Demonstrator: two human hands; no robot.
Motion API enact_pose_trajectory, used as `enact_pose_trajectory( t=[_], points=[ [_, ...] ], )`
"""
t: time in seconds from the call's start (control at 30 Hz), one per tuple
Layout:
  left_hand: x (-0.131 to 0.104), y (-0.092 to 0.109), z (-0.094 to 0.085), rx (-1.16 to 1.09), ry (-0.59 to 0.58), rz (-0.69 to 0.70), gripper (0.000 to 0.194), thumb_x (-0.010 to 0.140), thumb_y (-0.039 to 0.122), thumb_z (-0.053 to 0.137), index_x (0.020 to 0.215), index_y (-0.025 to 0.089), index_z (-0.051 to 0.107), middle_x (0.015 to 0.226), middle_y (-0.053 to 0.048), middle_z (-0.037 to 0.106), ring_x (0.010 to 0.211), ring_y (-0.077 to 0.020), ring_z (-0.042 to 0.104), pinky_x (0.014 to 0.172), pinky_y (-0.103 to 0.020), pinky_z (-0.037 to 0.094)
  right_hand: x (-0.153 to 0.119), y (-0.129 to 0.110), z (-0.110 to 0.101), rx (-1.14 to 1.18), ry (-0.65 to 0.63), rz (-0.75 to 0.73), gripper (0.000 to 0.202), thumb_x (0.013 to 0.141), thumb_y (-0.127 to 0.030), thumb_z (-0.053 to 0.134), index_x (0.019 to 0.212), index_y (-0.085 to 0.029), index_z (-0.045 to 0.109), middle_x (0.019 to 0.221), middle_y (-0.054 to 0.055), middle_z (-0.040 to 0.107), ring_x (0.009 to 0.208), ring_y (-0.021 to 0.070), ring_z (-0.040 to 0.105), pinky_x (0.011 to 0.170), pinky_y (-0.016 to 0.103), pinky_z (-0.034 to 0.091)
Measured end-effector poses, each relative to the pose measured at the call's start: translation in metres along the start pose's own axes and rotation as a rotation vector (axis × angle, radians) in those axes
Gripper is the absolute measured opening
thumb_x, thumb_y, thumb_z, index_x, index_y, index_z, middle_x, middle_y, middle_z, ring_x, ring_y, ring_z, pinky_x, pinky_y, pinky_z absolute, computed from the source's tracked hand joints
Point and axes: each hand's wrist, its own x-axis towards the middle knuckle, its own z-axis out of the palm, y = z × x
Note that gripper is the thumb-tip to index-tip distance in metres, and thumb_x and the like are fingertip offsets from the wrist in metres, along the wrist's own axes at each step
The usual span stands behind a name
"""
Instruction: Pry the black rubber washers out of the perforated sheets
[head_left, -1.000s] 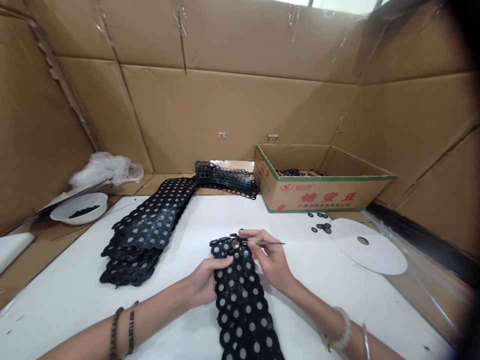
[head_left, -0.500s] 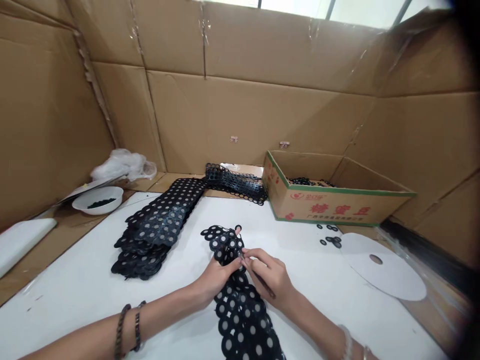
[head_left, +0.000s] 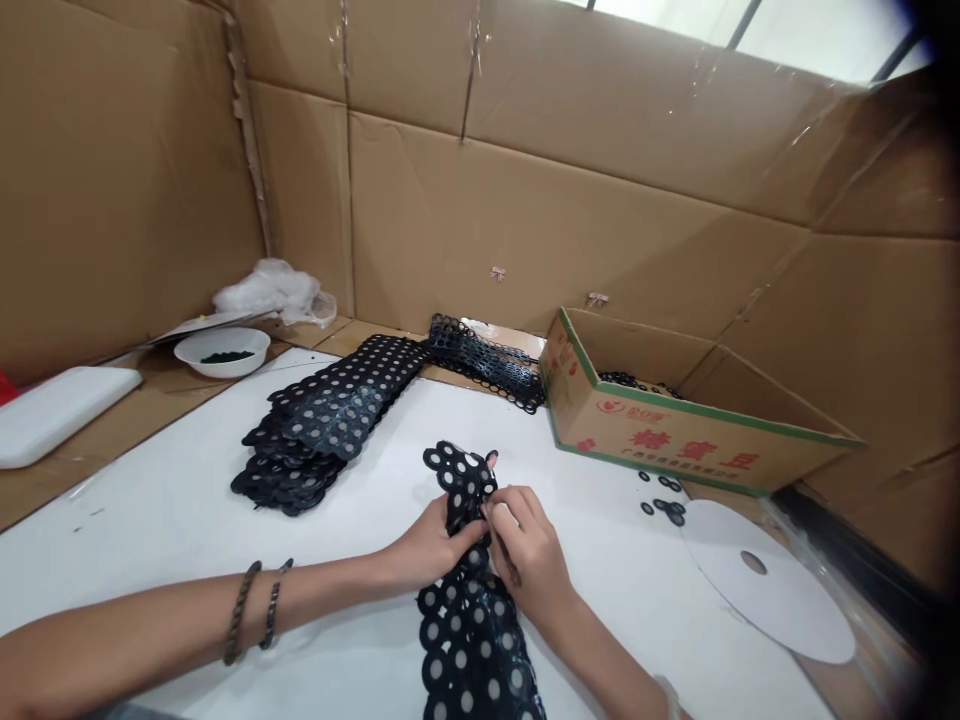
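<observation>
A black strip of joined rings with pale round centres (head_left: 480, 650) runs down the middle of the white tabletop toward me, its upper end bunched up. My left hand (head_left: 431, 545) is closed round that upper part, thumb on top and a fingertip showing beyond its far edge. Against the strip's right edge, my right hand (head_left: 529, 550) is pinched shut on a thin brown-handled tool (head_left: 514, 572). The tool's tip is hidden at the fingers, so its kind is unclear.
Folded dotted black strips (head_left: 322, 430) lie at left, beside black ring mesh (head_left: 487, 365). A cardboard box (head_left: 675, 435) stands back right, near several loose rings (head_left: 667, 508) and a white disc (head_left: 795, 600). At left are a white bowl (head_left: 251, 345) and a white slab (head_left: 64, 410).
The view has turned and tilted, shifting the surroundings in the picture. Both hands stay on the strip's upper part, with the right fingers slightly turned at its edge.
</observation>
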Motion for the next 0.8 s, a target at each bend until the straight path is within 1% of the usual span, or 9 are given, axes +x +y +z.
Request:
enact_pose_trajectory(
  t=[0.13, 0.23, 0.3, 0.4, 0.5, 0.6, 0.7, 0.77, 0.8],
  points=[
    [0.004, -0.002, -0.003, -0.042, -0.015, -0.017, 0.064, 0.076, 0.054, 0.071, 0.130, 0.022, 0.056, 0.131, -0.009, 0.060, 0.140, -0.0315, 0.033, 0.122, -0.047, 0.012, -0.001, 0.010, 0.002, 0.011, 0.010, -0.041, 0.014, 0.088, -0.004, 0.049, 0.093, -0.014, 0.058, 0.109, 0.018, 0.066, 0.102, 0.0279, 0.064, 0.080, 0.042, 0.060],
    [0.006, -0.004, -0.007, -0.095, -0.032, -0.062, 0.072, 0.069, 0.058, 0.076, 0.129, 0.023, 0.057, 0.132, -0.010, 0.059, 0.138, -0.0327, 0.036, 0.120, -0.048, 0.019, -0.003, 0.015, 0.001, 0.059, 0.031, -0.051, 0.018, 0.089, -0.006, 0.052, 0.105, -0.013, 0.058, 0.116, 0.018, 0.067, 0.111, 0.0267, 0.065, 0.092, 0.039, 0.059],
    [0.006, -0.006, -0.009, -0.122, -0.041, -0.107, 0.073, 0.065, 0.057, 0.079, 0.125, 0.022, 0.058, 0.132, -0.011, 0.059, 0.133, -0.0338, 0.043, 0.116, -0.049, 0.029, -0.004, 0.016, -0.001, 0.103, 0.043, 0.000, 0.021, 0.091, -0.008, 0.052, 0.109, -0.015, 0.057, 0.115, 0.016, 0.069, 0.106, 0.0232, 0.069, 0.088, 0.034, 0.060],
    [0.006, -0.008, -0.010, -0.135, -0.009, -0.189, 0.070, 0.063, 0.053, 0.082, 0.118, 0.017, 0.059, 0.126, -0.015, 0.062, 0.120, -0.0359, 0.055, 0.107, -0.052, 0.040, -0.003, 0.017, -0.009, 0.165, 0.072, 0.153, 0.013, 0.094, -0.010, 0.048, 0.100, -0.019, 0.055, 0.106, 0.010, 0.073, 0.094, 0.0185, 0.072, 0.077, 0.027, 0.062],
    [0.007, -0.009, -0.009, -0.137, 0.037, -0.238, 0.065, 0.061, 0.045, 0.085, 0.113, 0.016, 0.059, 0.120, -0.015, 0.065, 0.116, -0.0356, 0.058, 0.105, -0.051, 0.042, 0.000, 0.022, -0.016, 0.194, 0.125, 0.306, 0.012, 0.096, -0.011, 0.044, 0.093, -0.021, 0.049, 0.095, 0.008, 0.074, 0.085, 0.0166, 0.074, 0.070, 0.026, 0.062],
    [0.008, -0.005, -0.010, -0.160, 0.043, -0.253, 0.059, 0.060, 0.040, 0.087, 0.108, 0.016, 0.062, 0.117, -0.014, 0.067, 0.114, -0.0349, 0.059, 0.104, -0.049, 0.042, 0.004, 0.026, -0.022, 0.200, 0.159, 0.371, 0.013, 0.098, -0.012, 0.040, 0.091, -0.021, 0.043, 0.093, 0.008, 0.073, 0.083, 0.0163, 0.073, 0.069, 0.027, 0.061],
    [0.008, -0.001, -0.010, -0.201, 0.032, -0.230, 0.057, 0.060, 0.040, 0.087, 0.106, 0.015, 0.064, 0.113, -0.013, 0.069, 0.110, -0.0344, 0.061, 0.101, -0.048, 0.044, 0.005, 0.023, -0.024, 0.190, 0.122, 0.310, 0.014, 0.096, -0.011, 0.043, 0.087, -0.021, 0.043, 0.101, 0.010, 0.071, 0.094, 0.0178, 0.071, 0.075, 0.029, 0.060],
    [0.009, 0.000, -0.010, -0.230, 0.035, -0.206, 0.059, 0.061, 0.040, 0.086, 0.109, 0.015, 0.063, 0.116, -0.012, 0.068, 0.111, -0.0335, 0.061, 0.100, -0.046, 0.045, 0.004, 0.016, -0.022, 0.169, 0.076, 0.210, 0.011, 0.094, -0.012, 0.047, 0.086, -0.020, 0.048, 0.111, 0.013, 0.067, 0.099, 0.0190, 0.068, 0.079, 0.031, 0.058],
    [0.009, 0.000, -0.010, -0.240, 0.041, -0.199, 0.059, 0.061, 0.039, 0.086, 0.110, 0.016, 0.063, 0.117, -0.012, 0.068, 0.112, -0.0332, 0.060, 0.100, -0.045, 0.045, 0.004, 0.012, -0.020, 0.157, 0.049, 0.152, 0.010, 0.092, -0.012, 0.049, 0.085, -0.020, 0.050, 0.111, 0.012, 0.065, 0.097, 0.0188, 0.067, 0.077, 0.030, 0.057]
  ],
)
